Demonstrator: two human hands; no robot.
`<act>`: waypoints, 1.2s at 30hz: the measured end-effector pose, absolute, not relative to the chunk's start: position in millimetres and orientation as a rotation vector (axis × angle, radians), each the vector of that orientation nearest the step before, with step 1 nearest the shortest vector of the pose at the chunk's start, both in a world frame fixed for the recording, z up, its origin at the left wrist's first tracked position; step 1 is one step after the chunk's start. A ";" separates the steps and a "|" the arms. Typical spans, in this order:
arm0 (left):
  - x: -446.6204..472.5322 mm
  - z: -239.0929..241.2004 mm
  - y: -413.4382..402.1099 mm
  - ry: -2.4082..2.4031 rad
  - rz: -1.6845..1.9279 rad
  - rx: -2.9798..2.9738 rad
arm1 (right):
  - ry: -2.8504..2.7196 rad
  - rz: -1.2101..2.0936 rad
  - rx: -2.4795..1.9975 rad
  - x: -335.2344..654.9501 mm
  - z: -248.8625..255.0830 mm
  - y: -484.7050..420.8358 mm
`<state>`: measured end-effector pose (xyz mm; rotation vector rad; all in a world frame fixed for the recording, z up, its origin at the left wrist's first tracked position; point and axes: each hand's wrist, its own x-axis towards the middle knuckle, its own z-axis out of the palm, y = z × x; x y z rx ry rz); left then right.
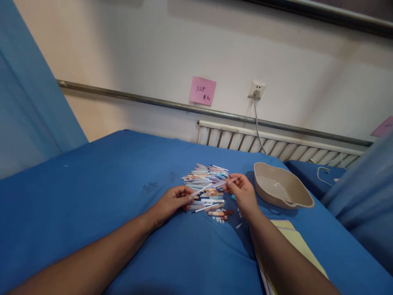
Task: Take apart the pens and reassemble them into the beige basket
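Pinched in the fingers of my left hand point(175, 200) is a thin white stick point(202, 189) that looks like a pen refill, slanting up to the right. My right hand point(243, 193) is closed on a clear, pinkish pen barrel point(220, 184), its far end partly hidden by the fingers. The refill's tip is close to the barrel; whether they touch I cannot tell. Under and between both hands lies a pile of pens and pen parts point(199, 177). An orange pen point(216, 213) lies at its near edge, by several small white pieces point(220, 220).
A beige plastic basin point(299, 196) stands right of my right hand. A yellow sheet or folder point(294, 237) lies partly under my right forearm. Behind the blue-covered bed point(123, 168) are a radiator point(233, 139), a metal rail point(138, 97) and a plugged-in cable point(256, 119).
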<state>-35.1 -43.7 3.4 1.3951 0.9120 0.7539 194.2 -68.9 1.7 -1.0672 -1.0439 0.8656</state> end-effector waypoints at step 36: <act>-35.3 2.0 -43.7 0.896 0.740 1.402 | -0.742 1.141 -0.847 196.1 0.4 -70.7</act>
